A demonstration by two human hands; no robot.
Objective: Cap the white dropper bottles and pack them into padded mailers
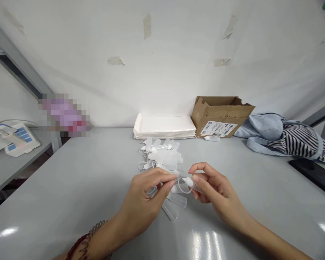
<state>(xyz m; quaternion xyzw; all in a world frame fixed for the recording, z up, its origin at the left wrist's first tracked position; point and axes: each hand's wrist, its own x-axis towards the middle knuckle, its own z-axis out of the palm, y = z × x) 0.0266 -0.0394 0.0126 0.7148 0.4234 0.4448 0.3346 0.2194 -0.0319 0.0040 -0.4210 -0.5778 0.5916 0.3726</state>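
Fingers (162, 177): Pinch Position

The right hand (219, 195) pinches the small bottle (189, 182) near its white neck, at the right edge of a pile of smooth, translucent bottles (164, 157). The left hand's (143, 202) thumb and forefinger nearly meet at its tip; grip unclear. Best held lightly, aligned: the looped strap (186, 193) looks pliable.

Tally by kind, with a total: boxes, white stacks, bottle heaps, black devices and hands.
Open brown cardboard box: 1
Stack of flat white packets: 1
Heap of overlapping translucent plastic bottles: 1
Flat black phone-like device: 1
Left hand and right hand, both bare: 2
Total: 6
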